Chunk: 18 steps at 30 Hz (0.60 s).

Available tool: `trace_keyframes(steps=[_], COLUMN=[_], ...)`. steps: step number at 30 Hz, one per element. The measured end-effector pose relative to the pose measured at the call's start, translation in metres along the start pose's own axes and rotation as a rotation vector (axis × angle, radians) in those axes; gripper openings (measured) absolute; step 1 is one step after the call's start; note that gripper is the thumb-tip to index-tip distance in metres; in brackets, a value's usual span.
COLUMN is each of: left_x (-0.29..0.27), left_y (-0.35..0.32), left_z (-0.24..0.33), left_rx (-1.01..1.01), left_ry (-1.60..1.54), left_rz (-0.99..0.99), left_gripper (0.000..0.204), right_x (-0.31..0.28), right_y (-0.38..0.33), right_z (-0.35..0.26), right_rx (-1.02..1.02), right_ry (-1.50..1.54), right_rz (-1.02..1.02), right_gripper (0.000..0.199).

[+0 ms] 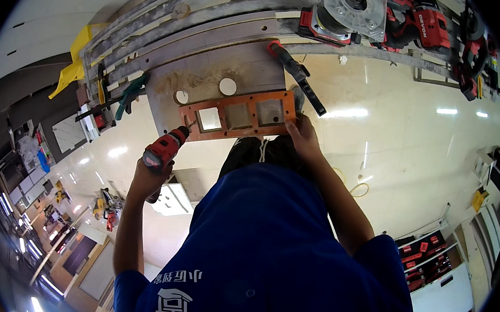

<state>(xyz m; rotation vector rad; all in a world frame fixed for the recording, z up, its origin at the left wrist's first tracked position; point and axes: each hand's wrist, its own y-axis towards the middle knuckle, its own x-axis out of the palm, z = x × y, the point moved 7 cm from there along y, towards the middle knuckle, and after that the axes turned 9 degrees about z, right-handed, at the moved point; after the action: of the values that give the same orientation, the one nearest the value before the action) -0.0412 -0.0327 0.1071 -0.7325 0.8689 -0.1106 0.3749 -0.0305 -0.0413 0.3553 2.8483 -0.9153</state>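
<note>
Left hand [148,178] closed around red plastic cordless drill [164,149], bit tip against orange rectangular template with three square windows [238,116]. Right hand [303,136] gripped template's right edge, flat on dusty grey board [222,70]. Black bar clamp [297,77] beside.

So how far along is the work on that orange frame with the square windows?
Done: the orange template lies on the grey board, which a bar clamp holds.
In hand: the left hand puts a red drill to its left end; the right hand steadies its right corner.
Left: I can't tell; no fasteners are visible.
</note>
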Motion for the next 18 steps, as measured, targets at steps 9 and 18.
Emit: trace_keyframes(steps=[9, 18], left_x=[0.001, -0.014], left_y=[-0.016, -0.037], left_z=[0.0, -0.025], left_rx=[0.013, -0.025], left_ry=[-0.107, -0.242], left_rz=[0.072, 0.147], left_gripper=[0.03, 0.032], right_x=[0.046, 0.253], right_y=[-0.045, -0.046], right_z=[-0.074, -0.111], right_rx=[-0.51, -1.305], right_ry=[-0.296, -0.844], right_rz=[-0.336, -0.509], right_gripper=[0.031, 0.019])
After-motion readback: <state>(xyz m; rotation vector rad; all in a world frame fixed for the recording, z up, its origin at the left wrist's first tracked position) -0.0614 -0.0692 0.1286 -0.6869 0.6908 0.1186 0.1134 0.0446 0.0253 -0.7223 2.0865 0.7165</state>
